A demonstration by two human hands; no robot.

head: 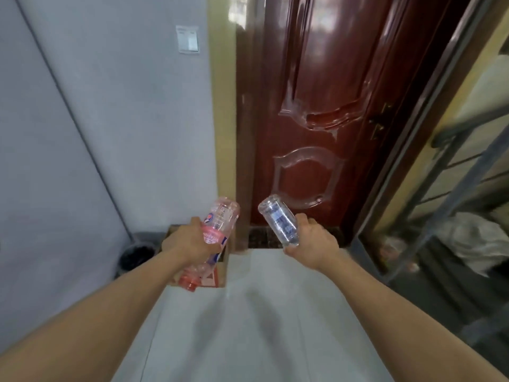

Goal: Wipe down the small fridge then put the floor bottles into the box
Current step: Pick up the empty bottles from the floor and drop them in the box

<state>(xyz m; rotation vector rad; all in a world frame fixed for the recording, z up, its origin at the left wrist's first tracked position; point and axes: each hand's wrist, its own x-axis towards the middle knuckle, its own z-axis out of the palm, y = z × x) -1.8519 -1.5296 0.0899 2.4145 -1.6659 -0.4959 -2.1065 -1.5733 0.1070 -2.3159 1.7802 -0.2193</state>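
Note:
My left hand [190, 241] grips a clear bottle with a pink label [220, 219], held tilted with its base up and its red cap pointing down toward me. My right hand [314, 239] holds a clear bottle with a blue label [278, 219], also base up. Both bottles hang in the air in front of the door. Below my left hand a cardboard box [220, 271] stands on the floor against the wall; my forearm and the pink bottle hide most of it.
A dark red door [316, 106] fills the wall ahead, with a dark threshold strip below it. A black bin [135, 255] stands left of the box by the grey wall. A metal rack [454, 202] with bags lines the right side. Pale floor tiles [261, 312] lie beneath my arms.

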